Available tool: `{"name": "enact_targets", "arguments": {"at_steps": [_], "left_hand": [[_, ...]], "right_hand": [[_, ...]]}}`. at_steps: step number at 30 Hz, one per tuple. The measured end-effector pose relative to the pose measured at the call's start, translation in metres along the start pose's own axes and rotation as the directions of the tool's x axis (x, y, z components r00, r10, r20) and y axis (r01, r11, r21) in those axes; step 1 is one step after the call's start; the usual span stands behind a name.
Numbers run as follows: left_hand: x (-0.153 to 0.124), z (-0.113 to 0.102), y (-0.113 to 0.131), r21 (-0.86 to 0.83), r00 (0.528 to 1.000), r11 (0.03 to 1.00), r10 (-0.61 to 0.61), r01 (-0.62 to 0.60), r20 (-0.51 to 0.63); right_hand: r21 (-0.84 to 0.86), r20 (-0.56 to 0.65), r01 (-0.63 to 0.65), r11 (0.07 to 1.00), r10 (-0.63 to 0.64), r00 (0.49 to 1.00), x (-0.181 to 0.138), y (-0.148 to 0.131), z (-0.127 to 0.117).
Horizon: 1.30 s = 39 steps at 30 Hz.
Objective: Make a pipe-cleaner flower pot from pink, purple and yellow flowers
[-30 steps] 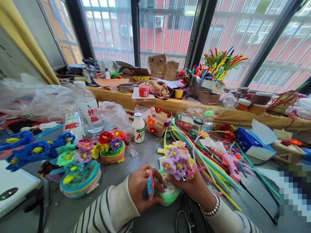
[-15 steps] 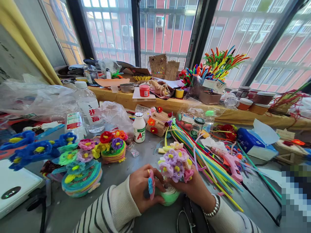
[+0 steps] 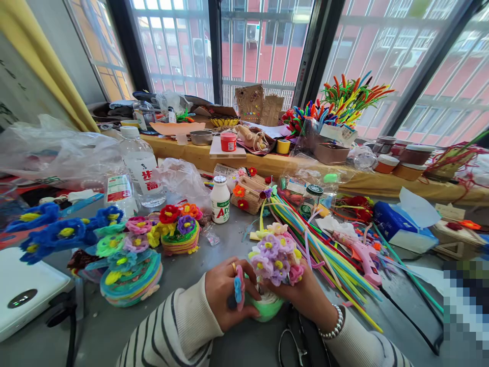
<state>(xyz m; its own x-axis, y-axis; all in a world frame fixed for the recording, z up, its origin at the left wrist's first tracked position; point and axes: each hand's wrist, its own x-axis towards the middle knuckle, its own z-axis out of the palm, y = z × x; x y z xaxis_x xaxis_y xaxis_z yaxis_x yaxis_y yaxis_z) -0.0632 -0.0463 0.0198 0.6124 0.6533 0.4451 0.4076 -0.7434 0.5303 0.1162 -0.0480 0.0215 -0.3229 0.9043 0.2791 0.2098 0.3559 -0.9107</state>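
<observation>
In front of me stands a small pot (image 3: 267, 309) wrapped in pale green and white pipe cleaner, tilted slightly. A bunch of lilac, pink and cream pipe-cleaner flowers (image 3: 275, 257) rises from it. My left hand (image 3: 229, 290) grips the pot's left side, thumb low and fingers at the rim; a pink and blue fuzzy piece (image 3: 239, 288) sits on that hand by a finger. My right hand (image 3: 305, 295) closes round the right side, just under the blooms, its fingertips partly hidden by flowers and pot.
Finished flower pots (image 3: 132, 278) and blue flowers (image 3: 61, 232) lie left. Loose pipe cleaners (image 3: 324, 244), a pink glue gun (image 3: 364, 262) with its cord and a tissue pack (image 3: 401, 224) are right. A white bottle (image 3: 220, 201) stands ahead; scissors (image 3: 292, 346) lie near me.
The view has shifted very slightly, so the items at the left sit a little further right. Both hands keep almost the same hold on the pot.
</observation>
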Motion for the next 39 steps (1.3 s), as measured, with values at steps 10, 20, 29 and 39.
{"name": "enact_targets", "arguments": {"at_steps": [10,20,29,39], "left_hand": [[0.0,0.002,-0.001,-0.039,1.0,0.999,-0.015,0.015,-0.003],[0.004,0.007,-0.002,-0.063,0.95,0.985,-0.173,0.162,-0.261],[0.009,0.023,-0.005,-0.032,0.886,0.925,-0.372,0.379,-0.276],[0.013,0.027,0.0,-0.052,0.848,0.867,-0.496,0.496,-0.185]], "right_hand": [[-0.058,0.009,0.091,0.994,-0.091,0.996,0.0,0.0,0.0],[-0.073,-0.011,0.056,0.996,-0.057,0.998,-0.001,0.003,-0.001],[-0.084,-0.04,0.109,0.991,-0.112,0.993,-0.001,0.001,0.001],[0.166,-0.055,-0.04,0.985,0.049,0.997,-0.004,0.005,0.004]]}}
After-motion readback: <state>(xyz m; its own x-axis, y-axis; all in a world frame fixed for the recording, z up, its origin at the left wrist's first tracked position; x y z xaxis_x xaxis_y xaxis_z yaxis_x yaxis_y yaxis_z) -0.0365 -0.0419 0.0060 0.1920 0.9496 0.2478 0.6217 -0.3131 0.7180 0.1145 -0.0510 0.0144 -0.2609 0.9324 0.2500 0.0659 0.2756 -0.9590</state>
